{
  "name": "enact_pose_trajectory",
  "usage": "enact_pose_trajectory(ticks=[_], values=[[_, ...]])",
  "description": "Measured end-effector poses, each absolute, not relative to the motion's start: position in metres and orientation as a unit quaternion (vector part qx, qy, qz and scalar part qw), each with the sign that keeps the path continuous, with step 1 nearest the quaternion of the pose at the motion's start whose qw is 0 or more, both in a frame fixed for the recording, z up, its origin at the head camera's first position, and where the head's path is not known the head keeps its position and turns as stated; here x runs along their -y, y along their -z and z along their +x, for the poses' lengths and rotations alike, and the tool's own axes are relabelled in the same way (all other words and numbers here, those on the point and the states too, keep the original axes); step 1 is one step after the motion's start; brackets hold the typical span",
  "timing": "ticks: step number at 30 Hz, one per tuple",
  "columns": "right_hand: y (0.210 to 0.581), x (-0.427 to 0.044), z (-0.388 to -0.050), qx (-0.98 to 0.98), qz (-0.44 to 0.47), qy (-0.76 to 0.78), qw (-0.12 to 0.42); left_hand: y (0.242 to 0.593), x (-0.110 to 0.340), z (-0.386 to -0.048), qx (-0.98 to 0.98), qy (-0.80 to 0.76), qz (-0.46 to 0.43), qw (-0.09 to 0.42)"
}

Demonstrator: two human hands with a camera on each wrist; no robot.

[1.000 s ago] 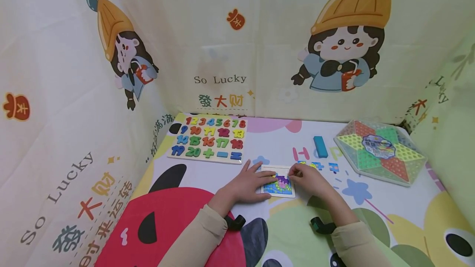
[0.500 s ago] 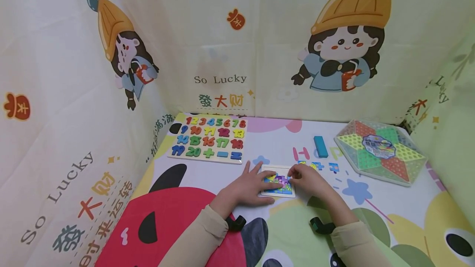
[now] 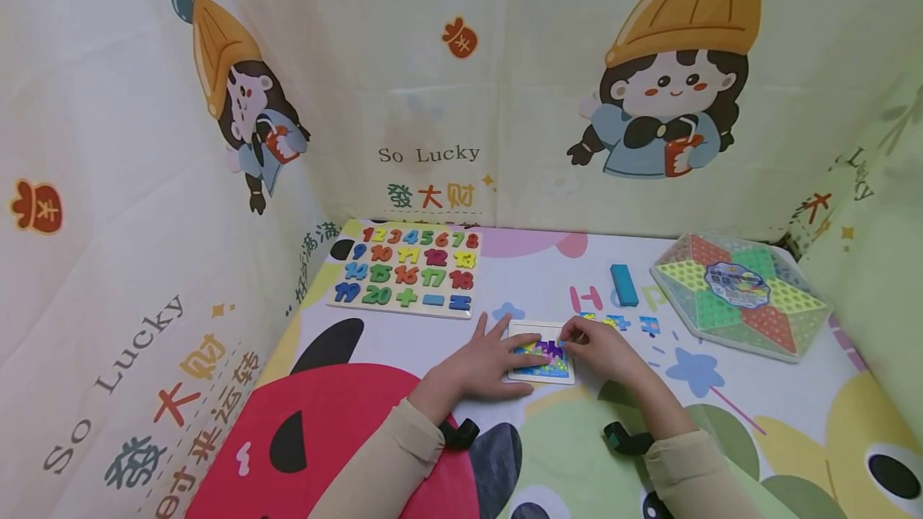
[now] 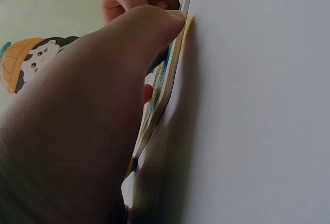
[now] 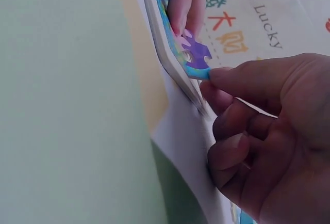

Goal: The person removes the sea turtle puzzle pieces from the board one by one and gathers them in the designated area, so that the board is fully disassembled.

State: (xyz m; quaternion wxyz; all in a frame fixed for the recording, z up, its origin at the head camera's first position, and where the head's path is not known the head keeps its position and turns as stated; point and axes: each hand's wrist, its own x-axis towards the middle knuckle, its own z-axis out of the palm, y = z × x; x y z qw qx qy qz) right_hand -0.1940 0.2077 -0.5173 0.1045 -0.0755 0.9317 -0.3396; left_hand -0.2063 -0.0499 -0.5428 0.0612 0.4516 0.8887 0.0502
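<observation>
A small jigsaw puzzle tray (image 3: 521, 327) with a white rim lies in front of me, its lower part filled with blue, yellow and purple pieces. Across its left side spreads my left hand (image 3: 476, 365), fingers straight and resting on the pieces; in the left wrist view the thumb (image 4: 167, 21) lies at the tray's edge. My right hand (image 3: 604, 349) pinches a purple and blue jigsaw piece (image 5: 198, 58) between thumb and forefinger, over the tray's right side. The piece is tilted, and its far end is close to a left fingertip. Whether it touches the other pieces, I cannot tell.
Loose jigsaw pieces (image 3: 650, 326) lie just beyond the right hand, partly hidden by it. Behind them is a blue block (image 3: 623, 285). A hexagonal clear-lidded box (image 3: 743, 295) stands at the right, a number board (image 3: 404, 269) at the back left. Printed curtains surround the table.
The left fingers have shifted slightly toward me over the tray, uncovering different pieces. My right hand stays at the tray's right side, still pinching the jigsaw piece with only slight movement.
</observation>
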Motion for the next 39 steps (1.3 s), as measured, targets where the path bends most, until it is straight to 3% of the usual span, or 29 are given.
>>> enact_pose_trajectory(ticks=[20,33,39], values=[[0.521,-0.209,-0.194,-0.925,-0.051,0.362,0.101,0.537,0.044,-0.202,-0.886,-0.043,0.457,0.057],[0.521,-0.221,-0.195,-0.91,-0.065,0.405,0.064,0.541,0.041,-0.203,-0.893,-0.048,0.444,0.061],[0.521,-0.231,-0.199,-0.903,-0.032,0.42,0.086,0.543,0.042,-0.204,-0.892,-0.05,0.445,0.063]])
